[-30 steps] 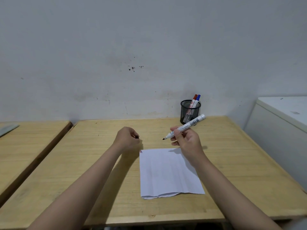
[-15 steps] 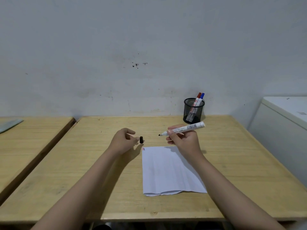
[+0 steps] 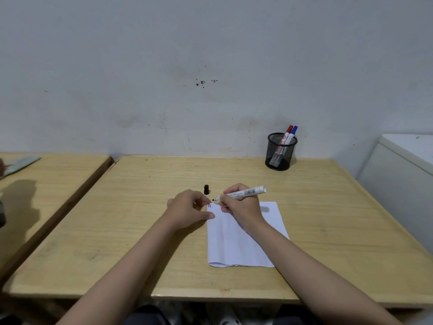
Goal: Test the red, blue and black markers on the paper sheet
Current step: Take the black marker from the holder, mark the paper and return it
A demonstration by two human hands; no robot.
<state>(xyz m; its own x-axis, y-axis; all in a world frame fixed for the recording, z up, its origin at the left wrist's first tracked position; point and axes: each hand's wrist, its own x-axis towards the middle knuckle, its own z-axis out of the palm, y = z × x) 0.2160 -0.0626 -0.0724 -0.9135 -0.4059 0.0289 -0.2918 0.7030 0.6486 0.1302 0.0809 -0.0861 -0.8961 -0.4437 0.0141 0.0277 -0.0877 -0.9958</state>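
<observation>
A white paper sheet (image 3: 239, 240) lies on the wooden table (image 3: 121, 231), with short red and blue strokes (image 3: 209, 205) at its top left corner. My right hand (image 3: 241, 206) holds the uncapped black marker (image 3: 241, 193), its tip just above that corner. The marker's black cap (image 3: 206, 189) stands on the table just beyond the sheet. My left hand (image 3: 188, 209) rests at the sheet's left edge, fingers loosely curled, holding nothing. The red marker (image 3: 286, 134) and blue marker (image 3: 291, 134) stand capped in a black mesh cup (image 3: 280, 152) at the back.
A second wooden table (image 3: 46, 184) stands to the left across a narrow gap, with a pale flat object (image 3: 22, 164) on it. A white cabinet (image 3: 403, 174) adjoins the right side. The wall runs right behind the table.
My left hand set the black cap down on the table and moved to the sheet's left edge. My right hand lowered the marker's tip toward the sheet's top left corner.
</observation>
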